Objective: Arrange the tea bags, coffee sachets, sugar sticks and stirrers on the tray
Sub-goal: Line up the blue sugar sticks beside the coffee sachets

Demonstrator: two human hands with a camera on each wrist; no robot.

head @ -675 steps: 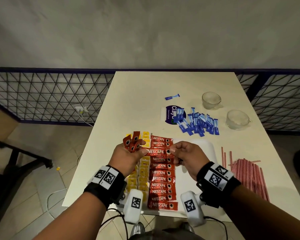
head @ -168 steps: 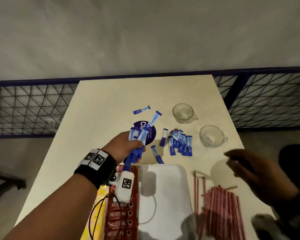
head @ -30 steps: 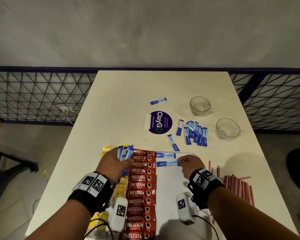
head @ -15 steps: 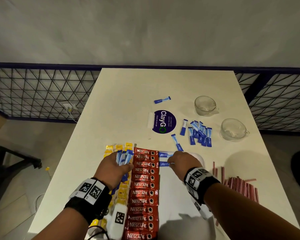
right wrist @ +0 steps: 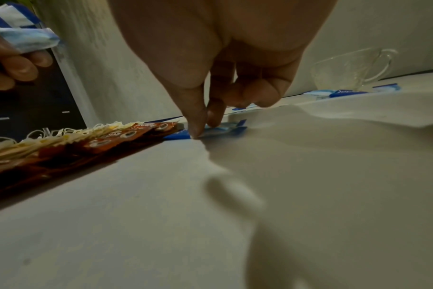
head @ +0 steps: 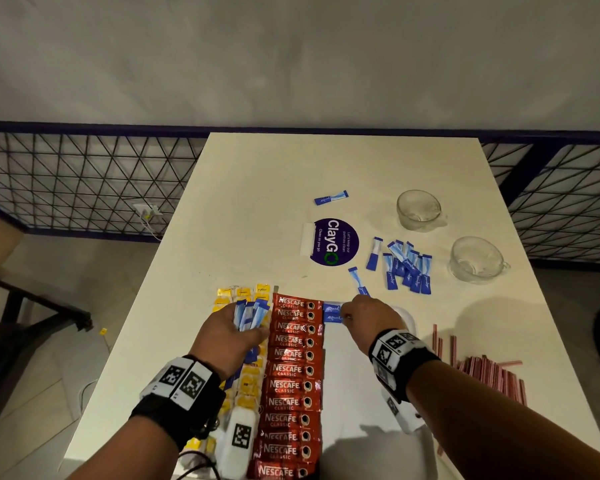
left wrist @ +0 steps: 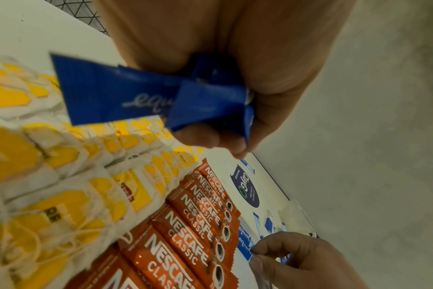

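A white tray (head: 355, 393) holds a column of yellow tea bags (head: 248, 384) and a column of red coffee sachets (head: 290, 374). Two blue sugar sticks (head: 331, 313) lie crosswise at the tray's far end, right of the sachets. My right hand (head: 349, 315) pinches the nearer stick (right wrist: 223, 130) with thumb and forefinger, down on the tray. My left hand (head: 253, 329) grips a bundle of sugar sticks (head: 250, 315) above the tea bags; the bundle (left wrist: 146, 95) fills the left wrist view. Red stirrers (head: 492, 374) lie on the table right of the tray.
Several loose sugar sticks (head: 407, 268) lie beyond the tray, with single sticks at the tray's far edge (head: 358, 282) and further back (head: 330, 198). Two glass cups (head: 419, 209) (head: 475, 259) stand at the back right. A round blue sticker (head: 333, 242) is on the table.
My right hand has slid left along the second sugar stick and pressed it down beside the first, against the coffee sachets. The left hand keeps its bundle in place.
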